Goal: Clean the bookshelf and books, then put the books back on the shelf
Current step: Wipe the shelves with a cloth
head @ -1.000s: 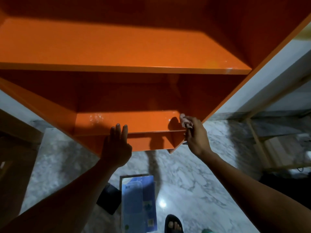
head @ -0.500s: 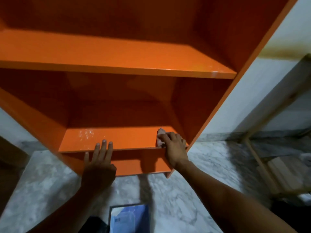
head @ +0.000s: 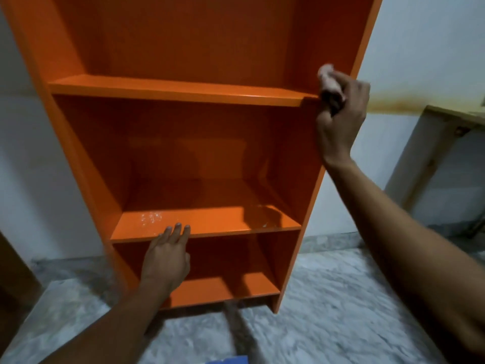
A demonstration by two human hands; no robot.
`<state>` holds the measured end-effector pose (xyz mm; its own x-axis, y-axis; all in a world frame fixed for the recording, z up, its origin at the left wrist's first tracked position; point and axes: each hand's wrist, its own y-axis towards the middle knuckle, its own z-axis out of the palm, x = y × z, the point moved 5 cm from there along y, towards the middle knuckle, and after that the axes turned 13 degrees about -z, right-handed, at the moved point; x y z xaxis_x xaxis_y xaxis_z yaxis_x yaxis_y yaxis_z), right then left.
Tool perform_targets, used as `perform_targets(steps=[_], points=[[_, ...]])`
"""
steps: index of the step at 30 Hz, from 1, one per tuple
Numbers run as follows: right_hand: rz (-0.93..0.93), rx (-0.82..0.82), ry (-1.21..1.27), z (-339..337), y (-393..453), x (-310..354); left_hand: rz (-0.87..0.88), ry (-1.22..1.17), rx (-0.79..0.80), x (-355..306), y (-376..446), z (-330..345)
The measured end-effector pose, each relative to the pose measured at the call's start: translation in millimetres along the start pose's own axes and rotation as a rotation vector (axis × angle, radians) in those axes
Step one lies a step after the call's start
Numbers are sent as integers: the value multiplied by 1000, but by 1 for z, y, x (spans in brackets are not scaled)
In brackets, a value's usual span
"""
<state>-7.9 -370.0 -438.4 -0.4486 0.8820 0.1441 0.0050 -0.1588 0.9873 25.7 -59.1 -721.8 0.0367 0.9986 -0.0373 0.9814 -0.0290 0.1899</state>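
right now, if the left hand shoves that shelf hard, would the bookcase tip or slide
Probably tippy: the bookcase is tall, narrow and holds no books, so likely light. The floor looks like polished stone, so it may slide first. The left hand lies low on a shelf, which favours sliding.

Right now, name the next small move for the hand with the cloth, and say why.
Probably drag the cloth leftward along the upper shelf. The right hand holds it at that shelf's right end, the board's length lies unwiped ahead, and the left hand already steadies the bookshelf at the middle shelf.
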Motion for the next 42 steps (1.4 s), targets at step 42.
perform_targets(steps=[42], points=[[421, 1133, -324, 51, -248, -62, 16, -314, -110, 13, -4, 4]])
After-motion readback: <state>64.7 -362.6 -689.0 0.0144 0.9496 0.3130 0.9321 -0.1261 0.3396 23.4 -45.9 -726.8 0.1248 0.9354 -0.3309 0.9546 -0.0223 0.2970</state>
